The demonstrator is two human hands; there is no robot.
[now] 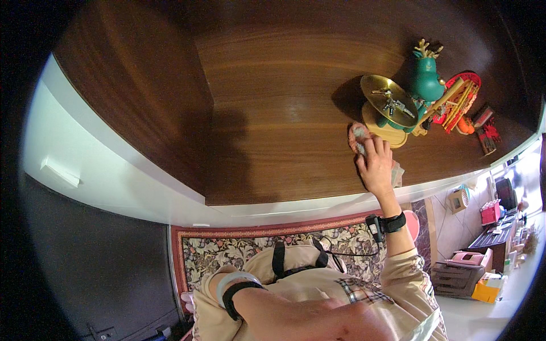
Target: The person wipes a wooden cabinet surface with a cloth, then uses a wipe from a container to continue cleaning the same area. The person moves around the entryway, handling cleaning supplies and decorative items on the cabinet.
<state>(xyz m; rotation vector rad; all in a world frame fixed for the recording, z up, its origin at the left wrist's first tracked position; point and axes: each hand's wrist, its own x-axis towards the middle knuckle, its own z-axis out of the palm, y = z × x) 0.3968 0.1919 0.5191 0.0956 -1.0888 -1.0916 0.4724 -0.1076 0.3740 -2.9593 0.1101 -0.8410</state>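
My right hand (pixel 375 166) presses a crumpled pink and grey cloth (pixel 358 137) onto the dark wooden cabinet top (pixel 277 149), at the edge of a small round wooden base (pixel 392 136). Just beyond it stands a green deer figurine (pixel 428 81) with golden antlers, bearing a gold oval tray (pixel 371 87) with keys (pixel 399 107) in it. A pale translucent item (pixel 397 174) lies partly behind my wrist. My left forearm crosses low in front of my body, with a bangle and a black band at the wrist; the left hand itself is hidden.
A red basket (pixel 473 76) with yellow and red items, an orange ornament (pixel 465 125) and dark red boxes (pixel 487 130) stand at the right of the top. The cabinet's white front edge curves below. A patterned rug (pixel 222 251) lies on the floor.
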